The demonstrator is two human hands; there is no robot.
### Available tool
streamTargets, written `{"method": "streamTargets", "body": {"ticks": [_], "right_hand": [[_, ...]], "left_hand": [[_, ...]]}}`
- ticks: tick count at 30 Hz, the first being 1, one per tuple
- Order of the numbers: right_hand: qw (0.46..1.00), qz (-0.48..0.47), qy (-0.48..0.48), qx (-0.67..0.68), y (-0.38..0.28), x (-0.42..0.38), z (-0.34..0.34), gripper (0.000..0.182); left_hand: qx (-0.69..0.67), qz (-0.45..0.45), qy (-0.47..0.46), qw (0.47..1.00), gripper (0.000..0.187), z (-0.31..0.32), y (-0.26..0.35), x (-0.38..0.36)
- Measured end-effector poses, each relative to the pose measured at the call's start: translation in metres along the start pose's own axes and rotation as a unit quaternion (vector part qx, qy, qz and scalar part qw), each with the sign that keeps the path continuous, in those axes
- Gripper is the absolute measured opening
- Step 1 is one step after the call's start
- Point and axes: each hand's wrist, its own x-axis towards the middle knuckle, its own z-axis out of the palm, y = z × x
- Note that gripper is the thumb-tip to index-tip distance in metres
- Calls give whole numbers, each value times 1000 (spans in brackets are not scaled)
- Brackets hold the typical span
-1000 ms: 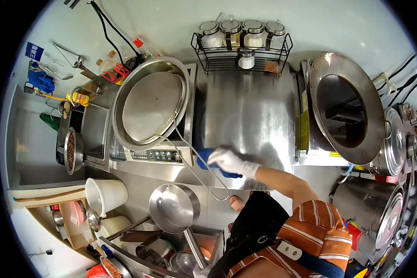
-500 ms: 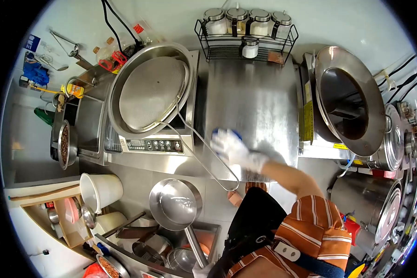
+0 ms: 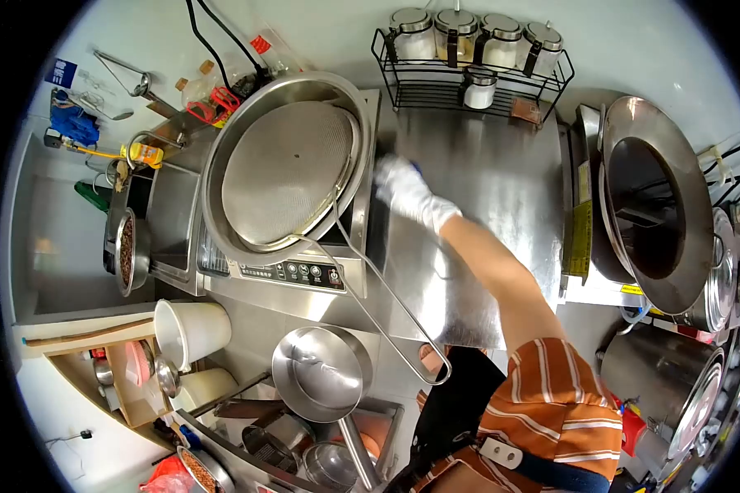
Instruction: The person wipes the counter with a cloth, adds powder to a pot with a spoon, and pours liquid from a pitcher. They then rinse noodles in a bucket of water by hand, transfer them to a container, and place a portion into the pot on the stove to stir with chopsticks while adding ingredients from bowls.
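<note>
My right hand (image 3: 407, 194), in a white glove, presses down at the left part of the steel worktop (image 3: 493, 222), close to the induction cooker (image 3: 349, 275). Its fingers are closed over a blue cloth (image 3: 418, 168), of which only a small edge shows. At the bottom edge, my left hand (image 3: 373, 487) is almost wholly out of view, at the handle end of a steel saucepan (image 3: 316, 370). The pan is held above the floor and a bin of cookware; its inside looks bare and shiny. A large steel basin (image 3: 214, 185) with a round mesh strainer (image 3: 288, 172) sits on the cooker.
The strainer's long wire handle (image 3: 407, 316) juts over the worktop's front edge. A black rack (image 3: 469, 86) of seasoning jars stands at the back. To the right is a wok (image 3: 691, 181) with dark liquid. A white bucket (image 3: 201, 333) and cookware bin (image 3: 395, 423) are below left.
My right hand has moved up and left over the worktop, from near its front edge toward the cooker's side. The view has shifted slightly. The saucepan stays held low.
</note>
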Motion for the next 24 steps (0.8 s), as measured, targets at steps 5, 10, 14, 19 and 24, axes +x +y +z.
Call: {"method": "streamTargets", "body": {"ticks": [5, 10, 14, 19, 24], "right_hand": [[959, -255, -90, 85, -103, -153, -41, 46], [983, -169, -16, 64, -35, -151, -62, 31], [989, 120, 76, 47, 25, -77, -41, 36], [996, -58, -1, 67, -100, -179, -9, 49], [987, -56, -134, 63, -91, -254, -100, 52]], "left_hand": [[-11, 14, -2, 1000, 30, -4, -4, -1], [-47, 36, 7, 998, 31, -12, -13, -10], [-27, 51, 7, 998, 32, -19, -22, -16], [98, 82, -13, 992, 37, -39, -35, -11], [86, 72, -38, 993, 35, -50, -33, -5]]}}
